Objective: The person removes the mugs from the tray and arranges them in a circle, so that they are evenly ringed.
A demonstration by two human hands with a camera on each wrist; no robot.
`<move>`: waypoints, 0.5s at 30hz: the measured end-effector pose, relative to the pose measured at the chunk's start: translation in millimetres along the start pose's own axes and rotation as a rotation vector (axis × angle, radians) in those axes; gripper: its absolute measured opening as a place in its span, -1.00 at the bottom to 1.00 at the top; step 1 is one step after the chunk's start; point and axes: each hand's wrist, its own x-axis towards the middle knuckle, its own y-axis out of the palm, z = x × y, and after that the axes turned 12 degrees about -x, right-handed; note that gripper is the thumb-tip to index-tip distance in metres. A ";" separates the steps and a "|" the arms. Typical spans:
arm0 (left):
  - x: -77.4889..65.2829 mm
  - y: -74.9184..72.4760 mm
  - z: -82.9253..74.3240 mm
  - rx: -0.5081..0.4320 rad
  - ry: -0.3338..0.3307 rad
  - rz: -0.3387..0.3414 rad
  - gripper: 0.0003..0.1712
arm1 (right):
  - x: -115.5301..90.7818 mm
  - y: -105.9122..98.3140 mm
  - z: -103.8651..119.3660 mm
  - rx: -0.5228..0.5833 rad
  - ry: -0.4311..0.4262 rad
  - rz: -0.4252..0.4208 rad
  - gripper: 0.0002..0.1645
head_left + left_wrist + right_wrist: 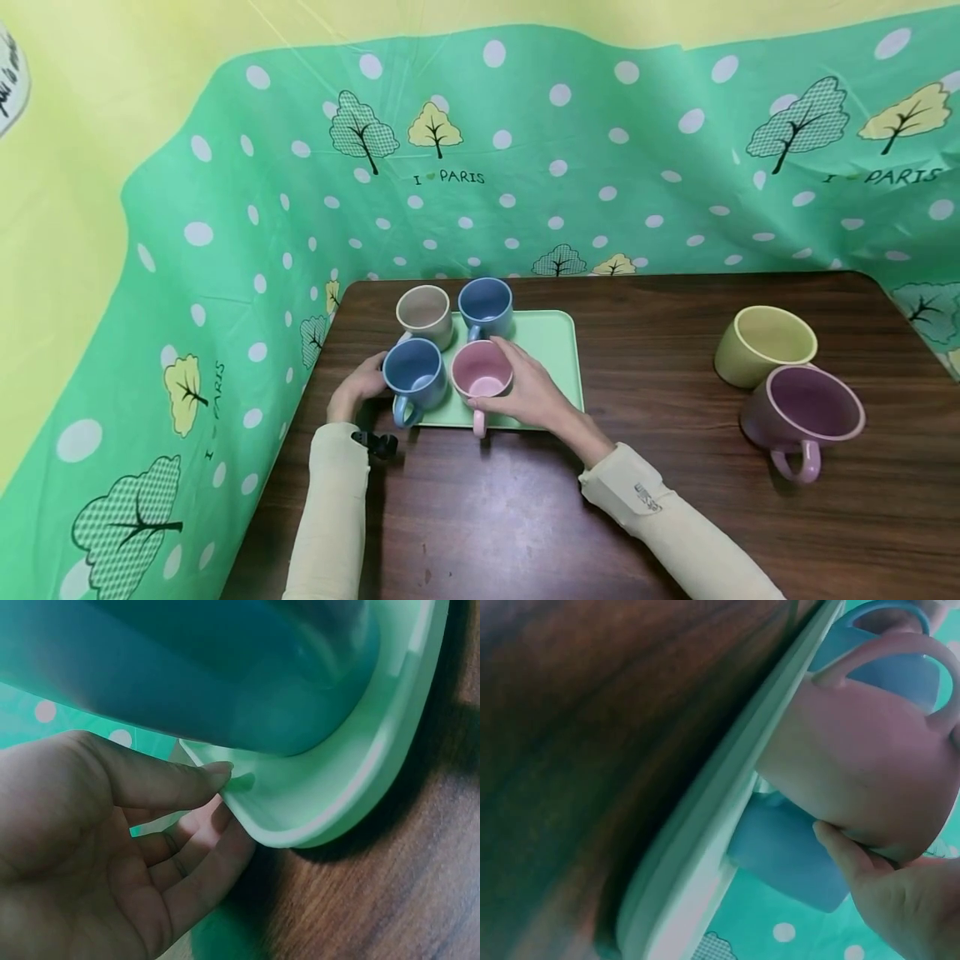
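My left hand (360,385) is at the left edge of the light green tray (557,354). In the left wrist view its thumb and fingers pinch the tray's rim (277,838) near a corner. A blue mug (415,373) stands on the tray right beside that hand, handle towards me. My right hand (534,393) grips a pink mug (480,377) from its right side, thumb at the near rim and fingers at the far side. The pink mug is upright over the tray's front part, its handle facing me. From the right wrist view, fingers (840,851) lie along the pink mug's wall.
Behind these stand a beige mug (427,315) at the tray's back left corner and a second blue mug (486,307). Far to the right on the brown table (645,375), a yellow mug (761,346) and a purple mug (798,408) stand close together. A patterned green cloth (525,183) hangs behind.
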 end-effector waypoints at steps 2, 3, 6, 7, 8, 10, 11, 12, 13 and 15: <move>0.3 -0.1 0.5 0.002 0.004 0.001 -0.45 | -1.8 0.6 -0.6 -0.005 -0.001 -0.031 0.24; 0.3 -0.2 0.5 0.006 0.005 0.000 -0.45 | -2.8 0.5 -0.8 -0.005 -0.002 -0.045 0.24; 0.9 0.0 1.2 0.013 0.009 -0.009 -0.48 | -5.5 -1.6 -0.8 -0.009 -0.008 -0.080 0.22; 1.2 0.2 1.5 0.013 0.010 -0.013 -0.50 | -6.5 -2.9 -0.7 -0.009 -0.011 -0.089 0.22; 1.3 0.4 1.7 0.019 0.015 -0.015 -0.52 | -7.4 -4.6 -0.3 -0.010 -0.014 -0.098 0.21; 1.4 0.8 2.2 0.006 0.007 -0.015 -0.54 | -9.1 -8.8 0.3 -0.011 -0.023 -0.111 0.20; 1.4 1.1 2.4 -0.006 -0.001 -0.012 -0.54 | -10.1 -11.3 0.6 -0.009 -0.028 -0.115 0.19; 1.5 1.2 2.7 -0.017 -0.010 -0.006 -0.53 | -11.1 -13.6 0.7 -0.012 -0.027 -0.118 0.19; 1.7 1.3 2.7 -0.016 -0.014 -0.006 -0.53 | -12.4 -16.3 0.4 -0.017 -0.025 -0.119 0.19; 2.2 1.4 2.8 -0.017 -0.020 -0.006 -0.53 | -15.2 -22.2 -0.5 -0.024 -0.016 -0.114 0.19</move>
